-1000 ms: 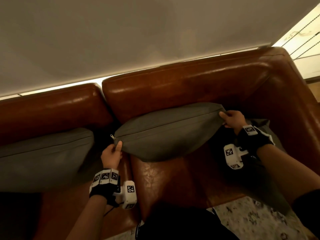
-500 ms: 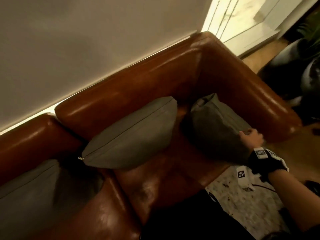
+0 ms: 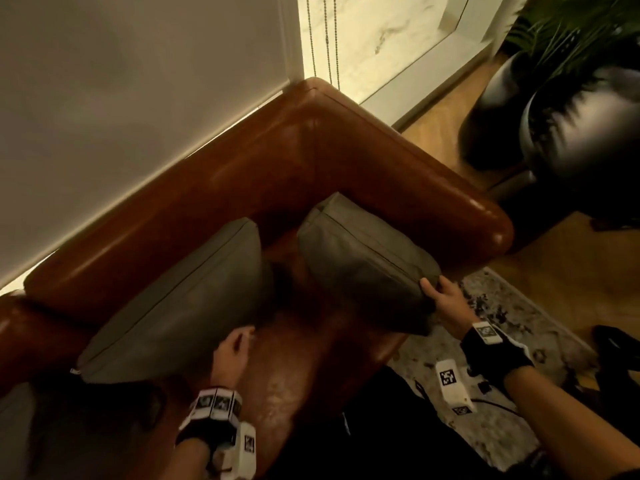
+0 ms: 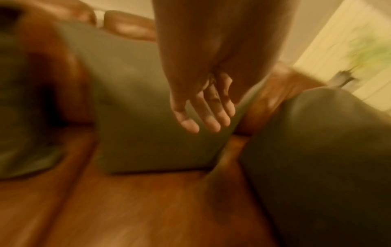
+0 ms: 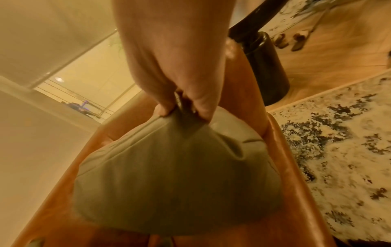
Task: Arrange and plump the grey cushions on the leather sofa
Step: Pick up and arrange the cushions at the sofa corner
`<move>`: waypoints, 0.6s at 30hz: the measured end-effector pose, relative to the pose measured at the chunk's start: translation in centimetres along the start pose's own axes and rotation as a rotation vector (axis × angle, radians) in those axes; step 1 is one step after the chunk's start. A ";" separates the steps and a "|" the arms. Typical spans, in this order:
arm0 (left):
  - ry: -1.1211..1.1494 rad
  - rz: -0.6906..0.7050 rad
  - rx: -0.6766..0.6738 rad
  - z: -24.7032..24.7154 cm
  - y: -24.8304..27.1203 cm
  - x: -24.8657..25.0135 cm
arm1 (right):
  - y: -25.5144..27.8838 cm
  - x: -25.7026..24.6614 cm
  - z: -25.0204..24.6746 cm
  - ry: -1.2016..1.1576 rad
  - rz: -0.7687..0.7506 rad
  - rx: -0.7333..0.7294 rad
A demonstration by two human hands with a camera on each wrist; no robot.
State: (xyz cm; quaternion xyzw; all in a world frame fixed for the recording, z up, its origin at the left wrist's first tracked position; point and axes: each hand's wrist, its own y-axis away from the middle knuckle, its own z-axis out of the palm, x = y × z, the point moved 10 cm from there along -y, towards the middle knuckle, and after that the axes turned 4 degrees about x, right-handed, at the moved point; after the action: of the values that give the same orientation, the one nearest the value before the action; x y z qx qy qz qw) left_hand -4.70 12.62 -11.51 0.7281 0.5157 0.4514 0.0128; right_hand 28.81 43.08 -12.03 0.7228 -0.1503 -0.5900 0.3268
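Two grey cushions stand on the brown leather sofa point(image 3: 242, 174). The middle cushion point(image 3: 180, 306) point(image 4: 137, 100) leans on the backrest. The end cushion point(image 3: 363, 258) point(image 5: 175, 175) leans against the right armrest. My right hand point(image 3: 440, 299) point(image 5: 182, 107) pinches the near top corner of the end cushion, bunching the fabric. My left hand point(image 3: 235, 348) point(image 4: 203, 117) hovers over the seat by the middle cushion's lower right edge, fingers straight and relaxed, holding nothing. A third grey cushion point(image 3: 14, 427) shows at the far left edge.
Beyond the sofa's right armrest point(image 3: 450, 199), dark round planters point(image 3: 581, 133) with green fronds stand on the wooden floor point(image 3: 561, 271). A patterned rug point(image 3: 519, 327) lies in front of the sofa. A pale wall point(image 3: 121, 81) runs behind the backrest.
Both hands have let go of the middle cushion. My right hand moved right and gripped the end cushion's corner. My view swung right, and my left hand came back into view.
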 end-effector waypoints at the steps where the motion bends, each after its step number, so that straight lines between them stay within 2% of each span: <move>1: 0.042 0.053 0.031 0.6 -1.1 3.1 | 0.2 -0.2 -0.4 -0.053 0.016 -0.055; 3: 0.080 0.183 0.060 2.8 -3.6 10.1 | 0.0 -0.5 -1.7 -0.053 0.015 -0.105; 5: 0.080 0.248 0.058 6.0 -5.4 14.6 | -0.5 0.0 -3.6 0.028 0.047 -0.082; 7: 0.054 0.267 -0.018 10.1 -6.6 16.6 | -1.7 2.0 -6.2 0.043 0.144 -0.006; 10: -0.012 0.184 -0.183 15.7 -7.8 17.4 | -1.5 4.6 -9.6 -0.164 0.247 0.096; 12: -0.126 0.153 -0.185 16.9 -8.4 17.4 | -1.1 5.1 -11.4 -0.117 0.198 0.155; 13: -0.226 0.171 -0.180 16.9 -8.7 17.7 | -1.2 5.1 -11.8 -0.014 0.159 0.163; 16: -0.526 0.258 -0.227 17.5 -10.2 18.5 | -1.7 4.2 -11.1 0.283 -0.012 0.107; 18: -0.672 0.326 -0.309 18.6 -10.6 18.8 | -2.4 4.4 -10.9 0.423 -0.058 0.105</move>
State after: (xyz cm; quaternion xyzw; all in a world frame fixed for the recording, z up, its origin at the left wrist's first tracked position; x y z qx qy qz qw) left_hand 1.09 40.25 -15.58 0.8969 0.2867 0.2565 0.2180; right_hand 39.87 45.42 -15.96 0.8504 -0.0881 -0.4259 0.2960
